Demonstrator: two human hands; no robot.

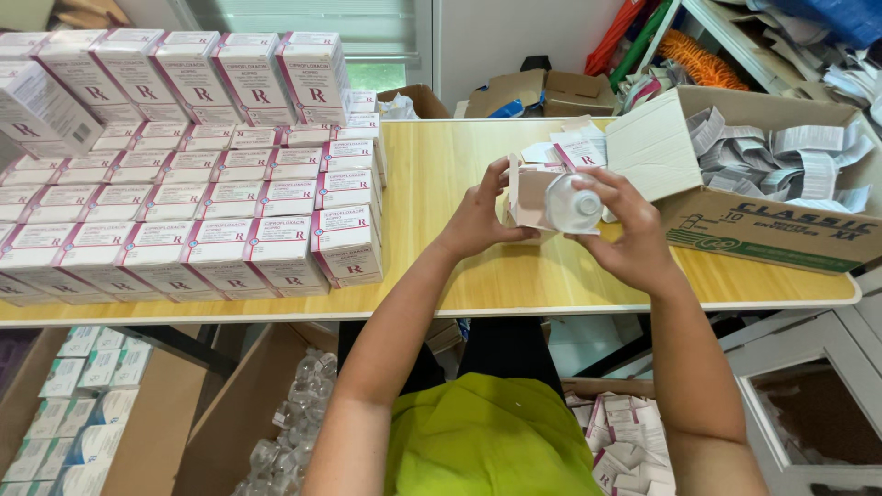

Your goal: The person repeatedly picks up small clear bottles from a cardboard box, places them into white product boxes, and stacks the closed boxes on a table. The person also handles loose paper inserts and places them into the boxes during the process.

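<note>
lime-green lap [491, 441] nearest, crate of clear bottles [294, 413] below table edge. left hand [480, 219] grips small open carton [531, 197], fingers curled round its side. right hand [629, 234] holds clear bottle [572, 204] at carton mouth, above wooden table [441, 266] — stacked pink-and-white boxes [193, 211] left, cardboard box of folded leaflets [772, 174] right.

Your forearms rose from the lower frame, converging at centre-right. Your left hand [480, 216] curled in a grasp; your right hand [627, 230] faced it, fingers bent.
</note>
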